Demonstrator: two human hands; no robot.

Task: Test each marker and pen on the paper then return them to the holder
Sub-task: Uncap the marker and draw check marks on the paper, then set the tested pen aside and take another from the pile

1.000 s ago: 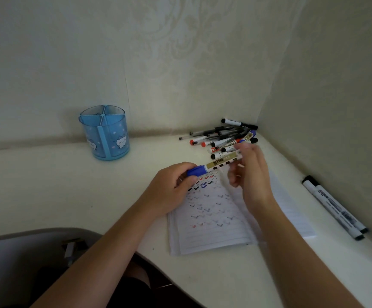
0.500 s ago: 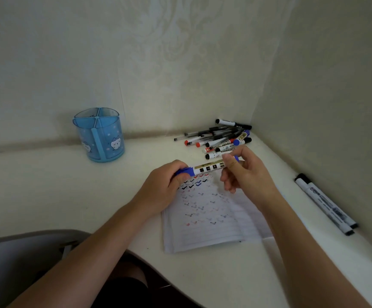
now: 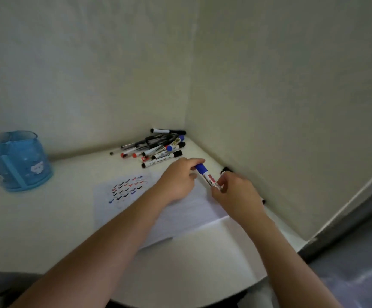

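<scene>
Both hands hold one blue-capped marker [image 3: 207, 177] above the paper [image 3: 187, 210], near the desk's far right corner. The left hand [image 3: 178, 181] pinches the blue cap end between thumb and forefinger; the right hand [image 3: 236, 194] closes its fingers around the white barrel at the other end. The marker slants from upper left to lower right between them. The step in hand looks like uncapping, or recapping after a test: which of the two cannot be told, since the cap appears seated on the barrel and no tip shows.

If it is coming off, the next move calls for a straight pull along the marker's axis, then the right hand turning the tip down to a bare patch of the sheet. If it has been tested, it must travel the whole way to the blue holder [image 3: 18, 161], which stands at the far left edge of the desk [image 3: 47, 218], well apart from the hands.

Both forearms reach in from the near edge and converge over the paper, wrists low, the left crossing the sheet's lower part. Check marks [image 3: 126, 188] in black, red and blue fill the paper's upper left part. A pile of pens and markers [image 3: 156, 146] lies in the far corner against the wall, just beyond the left hand. A dark marker end [image 3: 225, 169] shows by the right wall behind the right hand.
</scene>
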